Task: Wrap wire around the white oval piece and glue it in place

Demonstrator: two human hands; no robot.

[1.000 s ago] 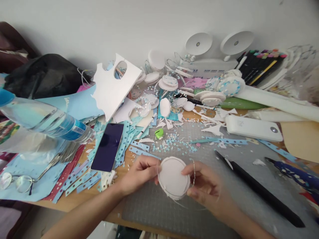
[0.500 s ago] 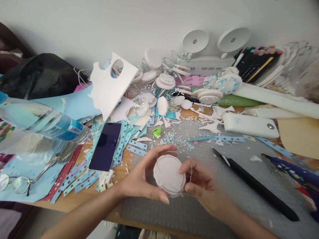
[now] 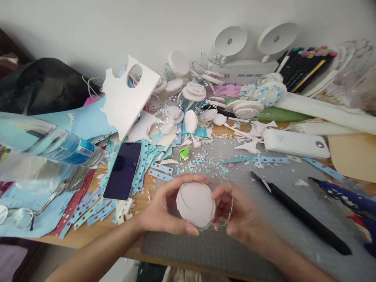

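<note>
A round white foam disc (image 3: pixel 195 203) is held above the grey cutting mat, its flat face up. My left hand (image 3: pixel 169 207) grips the disc's left side, fingers at the far edge and thumb at the near edge. A thin wire (image 3: pixel 231 192) wraps around the disc's rim and stands out to the right in a loop. At the disc's right edge, the curled fingers of my right hand (image 3: pixel 241 219) are on the wire, and the index fingertip touches the rim. Exactly where they pinch the wire is hidden.
On the cutting mat (image 3: pixel 182 250) lie a black pen-shaped cutter (image 3: pixel 305 215), a small green object (image 3: pixel 184 153) and blue confetti (image 3: pixel 202 160). To the left are a phone (image 3: pixel 122 171) and a water bottle (image 3: pixel 79 150). A white power bank (image 3: pixel 296 143) lies right. Foam pieces (image 3: pixel 194 91) crowd the back.
The wire loop now stands out wider to the right of the disc. My right hand has opened a little, its thumb moving away from the rim. The disc has shifted slightly left.
</note>
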